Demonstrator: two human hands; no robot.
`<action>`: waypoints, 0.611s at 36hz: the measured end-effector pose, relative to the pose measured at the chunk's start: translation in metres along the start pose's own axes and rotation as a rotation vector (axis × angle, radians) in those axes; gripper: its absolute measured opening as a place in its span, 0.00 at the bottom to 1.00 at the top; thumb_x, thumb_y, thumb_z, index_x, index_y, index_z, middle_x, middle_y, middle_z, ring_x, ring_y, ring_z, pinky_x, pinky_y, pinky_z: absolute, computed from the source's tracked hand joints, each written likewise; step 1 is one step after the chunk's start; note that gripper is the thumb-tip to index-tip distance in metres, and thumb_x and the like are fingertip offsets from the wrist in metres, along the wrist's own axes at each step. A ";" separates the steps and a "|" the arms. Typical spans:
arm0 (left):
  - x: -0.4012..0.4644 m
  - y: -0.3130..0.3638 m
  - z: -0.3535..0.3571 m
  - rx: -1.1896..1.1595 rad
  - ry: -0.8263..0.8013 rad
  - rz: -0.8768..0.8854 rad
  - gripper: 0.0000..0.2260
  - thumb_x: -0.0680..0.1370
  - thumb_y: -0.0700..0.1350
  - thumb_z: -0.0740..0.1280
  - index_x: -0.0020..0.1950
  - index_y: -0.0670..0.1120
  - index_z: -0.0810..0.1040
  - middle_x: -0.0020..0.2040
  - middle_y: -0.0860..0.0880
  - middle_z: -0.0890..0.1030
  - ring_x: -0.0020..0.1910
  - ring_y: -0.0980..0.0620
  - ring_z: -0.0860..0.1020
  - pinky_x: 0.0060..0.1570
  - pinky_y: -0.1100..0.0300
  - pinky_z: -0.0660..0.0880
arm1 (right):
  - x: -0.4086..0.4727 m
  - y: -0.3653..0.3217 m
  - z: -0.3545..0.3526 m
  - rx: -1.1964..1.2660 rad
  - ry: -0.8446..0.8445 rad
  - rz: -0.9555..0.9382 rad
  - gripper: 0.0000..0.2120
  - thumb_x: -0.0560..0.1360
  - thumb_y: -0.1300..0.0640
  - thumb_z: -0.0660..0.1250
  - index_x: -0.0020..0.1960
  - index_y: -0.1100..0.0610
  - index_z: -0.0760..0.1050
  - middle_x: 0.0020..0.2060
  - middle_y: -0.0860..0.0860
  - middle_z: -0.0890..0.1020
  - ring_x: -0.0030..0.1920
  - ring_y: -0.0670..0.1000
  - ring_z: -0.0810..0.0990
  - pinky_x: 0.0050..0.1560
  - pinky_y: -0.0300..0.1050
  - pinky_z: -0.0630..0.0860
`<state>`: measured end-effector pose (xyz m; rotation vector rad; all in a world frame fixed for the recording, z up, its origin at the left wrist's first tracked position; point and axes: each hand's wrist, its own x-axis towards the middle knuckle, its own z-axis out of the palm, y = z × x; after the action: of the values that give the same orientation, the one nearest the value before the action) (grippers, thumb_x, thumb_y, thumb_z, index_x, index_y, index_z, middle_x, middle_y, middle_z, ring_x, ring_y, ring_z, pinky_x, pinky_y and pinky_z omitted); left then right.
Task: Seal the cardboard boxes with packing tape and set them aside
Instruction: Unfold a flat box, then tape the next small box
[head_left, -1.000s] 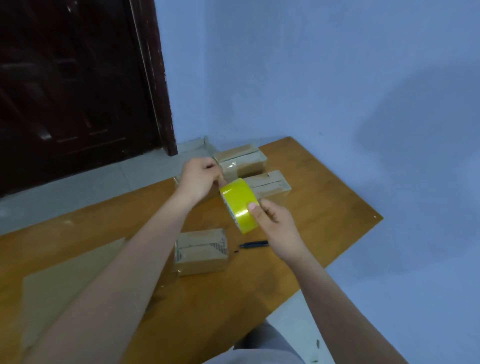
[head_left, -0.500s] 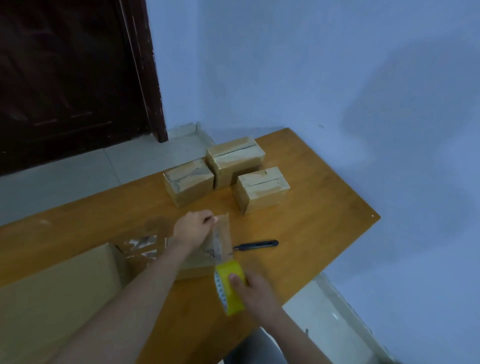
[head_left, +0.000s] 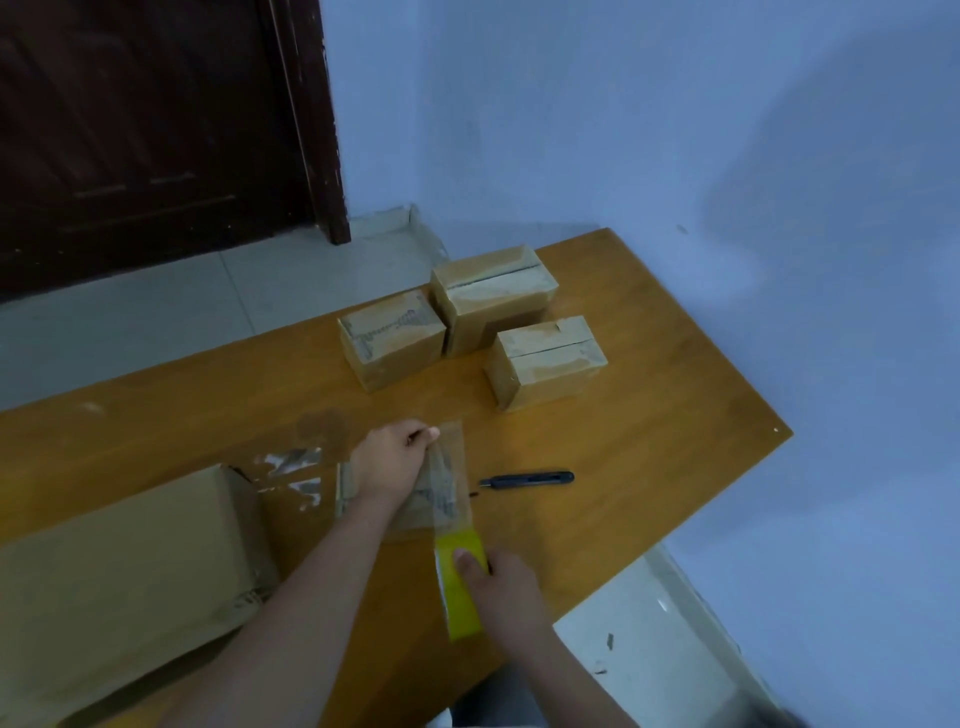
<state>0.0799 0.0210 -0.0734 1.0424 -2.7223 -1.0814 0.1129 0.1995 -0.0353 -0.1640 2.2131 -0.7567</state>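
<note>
A small cardboard box lies on the wooden table, mostly hidden under my left hand and a stretched strip of clear tape. My left hand pinches the strip's free end at the box's far side. My right hand grips the yellow tape roll at the box's near side, close to the table's front edge. Three small boxes stand at the back of the table: one on the left, one behind, one on the right.
A black utility knife lies just right of the box. A large cardboard carton fills the near left of the table. Scraps of clear tape stick to the tabletop beside it. A dark door and grey floor lie beyond.
Both hands have come down from above the back boxes to the near box. The tape is now pulled out over the box, with the roll drawn toward me.
</note>
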 end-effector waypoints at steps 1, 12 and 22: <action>0.001 0.001 0.000 -0.005 0.007 -0.010 0.12 0.80 0.54 0.62 0.52 0.51 0.83 0.49 0.49 0.83 0.50 0.47 0.79 0.38 0.60 0.67 | 0.001 0.000 0.000 0.012 0.006 0.004 0.18 0.79 0.45 0.58 0.37 0.55 0.67 0.31 0.49 0.70 0.32 0.48 0.70 0.32 0.41 0.64; 0.003 0.001 0.003 0.104 -0.038 -0.004 0.12 0.80 0.57 0.60 0.49 0.54 0.81 0.47 0.51 0.82 0.47 0.50 0.78 0.31 0.62 0.64 | 0.004 0.000 -0.001 0.037 -0.026 0.013 0.18 0.80 0.47 0.58 0.34 0.52 0.66 0.30 0.47 0.70 0.30 0.44 0.69 0.30 0.37 0.65; 0.005 -0.001 0.003 0.041 -0.036 -0.006 0.12 0.80 0.56 0.61 0.47 0.52 0.81 0.42 0.53 0.79 0.46 0.50 0.77 0.36 0.60 0.68 | 0.000 0.003 -0.001 0.070 -0.002 -0.030 0.16 0.80 0.47 0.59 0.37 0.55 0.69 0.32 0.49 0.73 0.33 0.48 0.72 0.33 0.40 0.67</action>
<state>0.0761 0.0195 -0.0777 1.0471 -2.7830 -1.0596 0.1126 0.2023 -0.0360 -0.1635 2.1833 -0.8497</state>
